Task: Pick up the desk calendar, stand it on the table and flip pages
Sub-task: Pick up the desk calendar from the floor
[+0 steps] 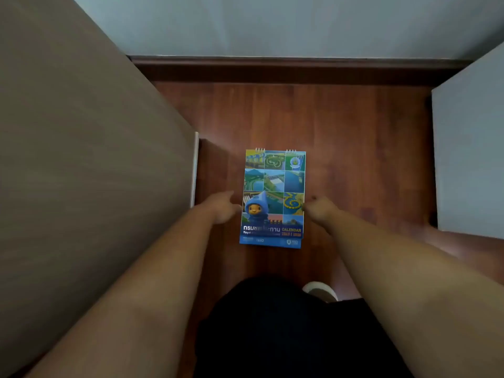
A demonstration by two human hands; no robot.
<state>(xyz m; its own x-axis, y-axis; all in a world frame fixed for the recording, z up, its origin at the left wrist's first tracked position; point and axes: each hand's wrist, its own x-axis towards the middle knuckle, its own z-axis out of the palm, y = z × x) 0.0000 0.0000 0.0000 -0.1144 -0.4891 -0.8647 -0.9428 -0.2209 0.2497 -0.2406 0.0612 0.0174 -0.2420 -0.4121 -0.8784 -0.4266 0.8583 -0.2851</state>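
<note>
The desk calendar [273, 197] lies flat on the dark wooden floor, with a blue cover of photo tiles, a blue hooded mascot and wire rings at its far edge. My left hand [222, 207] is at its left edge, thumb spread and fingertips touching the cover's side. My right hand [317, 208] is at the right edge with its fingers curled against it. The picture is blurred, so I cannot see whether either hand has a grip.
A brown table top [90, 165] fills the left side, well above the floor. A white cabinet [469, 159] stands on the right. A dark skirting board [286, 70] and a pale wall close the far side. My dark-clothed legs [272, 328] and a white shoe [320, 290] are below.
</note>
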